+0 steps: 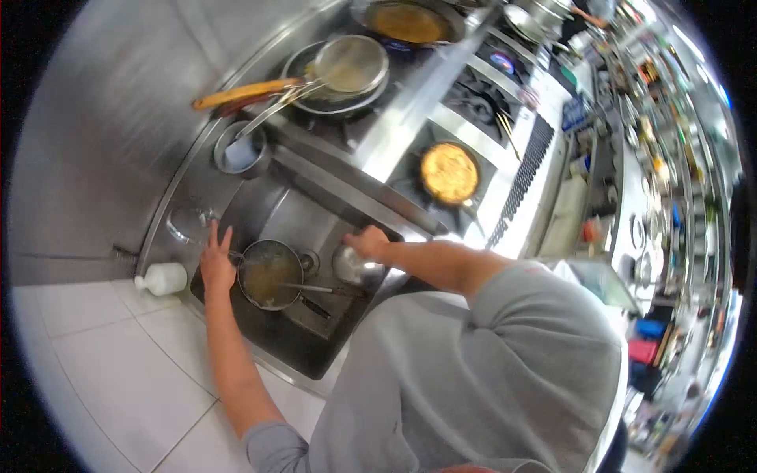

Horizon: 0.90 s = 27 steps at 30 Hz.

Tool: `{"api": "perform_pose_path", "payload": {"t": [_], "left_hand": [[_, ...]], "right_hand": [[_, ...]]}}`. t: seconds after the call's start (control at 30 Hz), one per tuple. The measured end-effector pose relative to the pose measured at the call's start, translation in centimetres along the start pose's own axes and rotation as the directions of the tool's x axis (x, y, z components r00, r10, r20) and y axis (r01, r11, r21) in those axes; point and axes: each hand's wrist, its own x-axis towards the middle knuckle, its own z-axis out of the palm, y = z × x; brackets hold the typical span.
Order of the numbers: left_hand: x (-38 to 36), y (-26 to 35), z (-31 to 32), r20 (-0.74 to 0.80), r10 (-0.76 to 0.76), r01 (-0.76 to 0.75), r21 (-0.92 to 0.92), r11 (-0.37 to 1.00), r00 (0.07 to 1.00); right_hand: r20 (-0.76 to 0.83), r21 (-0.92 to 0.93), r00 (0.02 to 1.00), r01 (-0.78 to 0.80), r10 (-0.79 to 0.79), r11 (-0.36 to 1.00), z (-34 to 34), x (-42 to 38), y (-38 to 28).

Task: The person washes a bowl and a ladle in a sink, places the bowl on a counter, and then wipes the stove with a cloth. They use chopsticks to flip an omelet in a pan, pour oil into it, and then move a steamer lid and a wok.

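My left hand (217, 262) is at the left side of the sink (311, 347), two fingers stretched out and apart, close to the curved tap (188, 222). Beside it in the sink sits a dark-handled pan (270, 276) of cloudy, yellowish water. A long thin utensil handle (327, 290) sticks out of the pan to the right. At the right side of the sink, my right hand (367, 243) has its fingers closed at the rim of a shiny metal bowl (359, 268).
A white bottle (164, 279) lies by the sink's left corner. Beyond the sink stand a metal pot (240, 150) and a wok with a strainer (351, 65) over it. Some yellow food fills a pan (449, 173) on the stove, with a lit burner (502, 63) farther back.
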Motion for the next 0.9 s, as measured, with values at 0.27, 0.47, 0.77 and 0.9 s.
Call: {"api": "perform_pose_path", "payload": {"t": [0.27,0.47,0.77,0.9], "left_hand": [[-10.3,-0.3,10.6,0.389,-0.622,0.617,-0.762,0.197,0.679],[-19.4,19.2,10.2,0.806,-0.015,0.737,-0.548,-0.396,0.591],[-21.7,34.8,1.4,0.607,-0.310,0.426,-0.762,-0.488,0.732],[-18.2,44.9,-0.7,0.617,-0.049,0.576,-0.757,-0.308,0.785]], "right_hand": [[0.024,0.328,0.979,0.183,-0.202,0.927,-4.3,-6.1,-1.0],[-0.158,0.251,0.915,0.400,-0.371,0.881,-4.5,-8.4,0.9],[0.212,0.106,-0.396,0.918,-0.893,-0.382,-18.7,-20.0,11.8],[-0.072,-0.042,-0.282,0.959,-0.957,-0.279,-33.8,-21.3,21.5]]}}
